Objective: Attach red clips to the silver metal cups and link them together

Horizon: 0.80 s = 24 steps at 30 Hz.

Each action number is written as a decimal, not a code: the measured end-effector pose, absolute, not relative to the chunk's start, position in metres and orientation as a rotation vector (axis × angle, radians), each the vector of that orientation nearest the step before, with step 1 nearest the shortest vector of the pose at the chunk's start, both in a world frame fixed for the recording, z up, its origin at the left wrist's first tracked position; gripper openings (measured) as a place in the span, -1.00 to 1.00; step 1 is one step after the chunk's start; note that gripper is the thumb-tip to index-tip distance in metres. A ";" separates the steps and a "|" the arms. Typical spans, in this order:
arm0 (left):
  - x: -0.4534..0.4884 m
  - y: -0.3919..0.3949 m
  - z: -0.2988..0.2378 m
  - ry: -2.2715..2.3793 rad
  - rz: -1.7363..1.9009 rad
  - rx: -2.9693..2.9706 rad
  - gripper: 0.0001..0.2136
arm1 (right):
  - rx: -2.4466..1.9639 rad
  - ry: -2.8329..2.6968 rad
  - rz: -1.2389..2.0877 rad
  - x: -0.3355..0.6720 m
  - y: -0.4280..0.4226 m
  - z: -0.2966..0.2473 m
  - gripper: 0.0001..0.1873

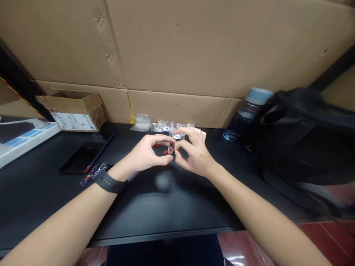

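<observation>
My left hand [149,153] and my right hand [193,152] meet above the black table [166,207], fingers pinched together on a small clear piece with a red part [170,148]. The left wrist wears a dark watch [109,180]. Just behind the hands, against the cardboard wall, lies a row of small clear plastic packets [163,126], some showing red inside. What exactly the small piece is I cannot make out.
An open cardboard box [74,109] stands at the back left beside a white and blue box [24,138]. A dark phone [80,159], a pen [100,153] and a lanyard clip lie left. A blue-capped water bottle [246,112] and a black bag [305,140] sit right.
</observation>
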<state>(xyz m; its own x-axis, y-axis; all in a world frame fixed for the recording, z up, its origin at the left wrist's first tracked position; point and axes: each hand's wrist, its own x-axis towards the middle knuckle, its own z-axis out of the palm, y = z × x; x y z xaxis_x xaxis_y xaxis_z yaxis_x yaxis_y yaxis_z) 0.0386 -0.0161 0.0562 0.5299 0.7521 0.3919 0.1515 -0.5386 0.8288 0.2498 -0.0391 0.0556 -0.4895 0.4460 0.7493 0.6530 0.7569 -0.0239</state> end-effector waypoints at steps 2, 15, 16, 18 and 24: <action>0.037 -0.016 0.057 0.713 0.977 2.007 -0.65 | -0.815 -2.157 -0.341 0.250 -0.040 0.056 -0.94; 0.041 -0.020 0.060 0.733 1.107 1.966 -0.63 | -0.988 -2.069 -0.241 0.257 -0.035 0.061 -0.92; 0.041 -0.018 0.058 0.748 1.083 1.994 -0.64 | -0.990 -2.073 -0.247 0.258 -0.035 0.062 -0.92; 0.040 -0.015 0.054 0.765 1.033 2.049 -0.65 | -0.971 -2.114 -0.243 0.260 -0.034 0.062 -0.92; 0.042 -0.012 0.046 0.877 1.090 2.172 -0.69 | -0.923 -2.239 -0.159 0.261 -0.031 0.058 -0.95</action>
